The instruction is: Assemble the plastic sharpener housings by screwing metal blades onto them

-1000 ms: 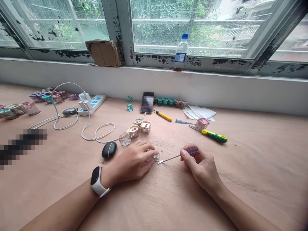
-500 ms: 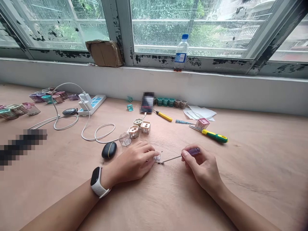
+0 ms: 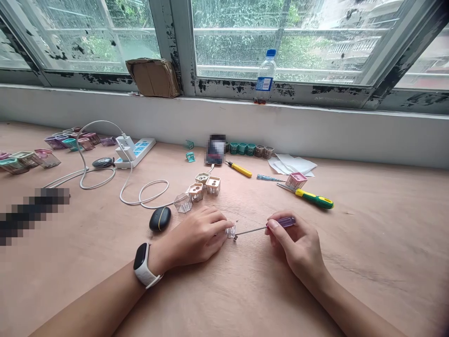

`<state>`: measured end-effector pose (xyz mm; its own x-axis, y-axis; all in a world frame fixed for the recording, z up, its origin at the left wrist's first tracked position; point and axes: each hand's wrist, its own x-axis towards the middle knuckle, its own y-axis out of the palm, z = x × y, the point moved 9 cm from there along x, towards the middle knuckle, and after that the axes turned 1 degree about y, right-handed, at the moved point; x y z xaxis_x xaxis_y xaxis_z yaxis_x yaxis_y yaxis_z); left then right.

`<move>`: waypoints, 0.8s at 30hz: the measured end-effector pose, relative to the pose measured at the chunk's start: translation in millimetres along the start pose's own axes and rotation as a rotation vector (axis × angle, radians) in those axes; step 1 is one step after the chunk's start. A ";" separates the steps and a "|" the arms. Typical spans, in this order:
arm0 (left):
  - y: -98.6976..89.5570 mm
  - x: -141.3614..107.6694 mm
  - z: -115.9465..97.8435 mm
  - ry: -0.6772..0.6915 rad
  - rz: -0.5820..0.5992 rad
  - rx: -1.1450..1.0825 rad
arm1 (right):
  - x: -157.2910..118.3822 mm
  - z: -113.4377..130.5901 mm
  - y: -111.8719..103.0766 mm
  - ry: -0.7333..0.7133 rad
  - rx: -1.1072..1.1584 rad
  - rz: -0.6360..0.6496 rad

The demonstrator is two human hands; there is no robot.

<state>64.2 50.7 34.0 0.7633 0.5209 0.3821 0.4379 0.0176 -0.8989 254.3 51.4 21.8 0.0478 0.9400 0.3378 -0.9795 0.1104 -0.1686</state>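
My left hand (image 3: 199, 234) rests on the table with its fingertips closed on a small clear plastic piece (image 3: 230, 231), partly hidden behind the fingers. In my right hand (image 3: 296, 243) is a screwdriver (image 3: 286, 222) with a see-through purple handle, pinched between thumb and fingers. Its thin shaft points left, the tip beside the clear piece. A small metal plate (image 3: 235, 238) sits at that tip; whether the two touch I cannot tell. Just beyond lies a tiny dark bit (image 3: 237, 220), too small to name. Behind my left hand stand several pencil sharpeners (image 3: 213, 185) with pale orange tops and clear bins.
A black earbud case (image 3: 160, 219) lies left of my left hand. Further back are a yellow craft knife (image 3: 239, 169), a green-and-yellow screwdriver (image 3: 315, 199), a pink-topped sharpener (image 3: 296, 180) and white paper (image 3: 293, 164). A white cable (image 3: 140, 202) loops from the power strip (image 3: 138, 153).
My right hand and the screwdriver have shifted slightly right, and the tip sits a little higher. The small metal plate has turned and tilted. My left hand holds its place.
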 end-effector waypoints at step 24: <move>-2.3 1.3 0.7 -0.039 -0.004 -0.033 | -3.5 -5.2 7.9 0.042 -0.018 0.032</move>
<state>63.9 51.9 36.4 0.7430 0.5535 0.3763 0.4567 -0.0083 -0.8896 247.5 50.7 14.5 0.0251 0.9558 0.2931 -0.9770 0.0855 -0.1952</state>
